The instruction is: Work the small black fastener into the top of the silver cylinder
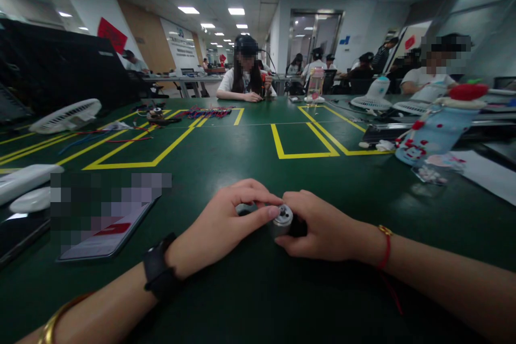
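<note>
in the head view, the right hand [322, 226] has its grip round a metal cylinder [282, 223] at the near table [217, 156]; the left hand [234, 207] touches its end, pinching or not i cannot tell. slackening could let it roll. yellow tape [121, 165] marks the green top; a co-worker [244, 78] sits opposite.

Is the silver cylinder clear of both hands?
No, the right hand is gripping the silver cylinder, with the left hand at its top end.
</note>
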`<state>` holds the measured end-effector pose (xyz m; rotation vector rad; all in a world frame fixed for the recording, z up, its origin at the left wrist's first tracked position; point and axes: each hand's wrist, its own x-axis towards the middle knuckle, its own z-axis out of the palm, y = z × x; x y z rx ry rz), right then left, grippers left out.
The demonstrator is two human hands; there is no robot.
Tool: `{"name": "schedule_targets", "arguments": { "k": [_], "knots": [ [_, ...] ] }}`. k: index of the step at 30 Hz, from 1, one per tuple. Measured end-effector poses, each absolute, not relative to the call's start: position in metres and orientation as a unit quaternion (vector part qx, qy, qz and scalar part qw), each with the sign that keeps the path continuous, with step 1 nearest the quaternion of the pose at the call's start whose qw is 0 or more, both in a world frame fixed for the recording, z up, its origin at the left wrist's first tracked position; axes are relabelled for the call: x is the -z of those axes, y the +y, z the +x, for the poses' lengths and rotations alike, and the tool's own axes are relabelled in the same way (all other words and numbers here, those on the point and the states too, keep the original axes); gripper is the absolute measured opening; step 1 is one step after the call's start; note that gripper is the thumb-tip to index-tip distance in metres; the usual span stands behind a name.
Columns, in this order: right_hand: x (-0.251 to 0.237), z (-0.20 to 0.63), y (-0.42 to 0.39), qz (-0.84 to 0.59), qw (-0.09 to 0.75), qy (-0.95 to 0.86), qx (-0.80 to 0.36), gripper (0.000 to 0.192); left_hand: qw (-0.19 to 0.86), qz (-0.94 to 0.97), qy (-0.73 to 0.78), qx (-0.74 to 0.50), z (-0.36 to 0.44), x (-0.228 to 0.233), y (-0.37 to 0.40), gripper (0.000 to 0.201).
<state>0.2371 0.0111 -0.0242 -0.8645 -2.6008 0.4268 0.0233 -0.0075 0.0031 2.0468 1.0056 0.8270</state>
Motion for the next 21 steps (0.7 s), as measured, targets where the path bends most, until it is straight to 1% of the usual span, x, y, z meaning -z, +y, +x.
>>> {"name": "schedule_targets", "arguments": {
  "k": [6,13,21],
  "knots": [
    [0.024,0.237,0.009,-0.306,0.191,-0.921,-0.146,0.023,0.363,0.778,0.383,-0.341,0.027,-0.002,-0.007,0.015],
    [0.023,0.237,0.011,-0.301,0.184,-0.919,-0.178,0.023,0.361,0.756,0.397,-0.375,0.023,-0.005,-0.007,0.015],
    [0.019,0.238,0.009,-0.318,0.171,-0.917,-0.171,0.023,0.349,0.773,0.413,-0.332,0.006,-0.001,0.002,0.017]
  ]
}}
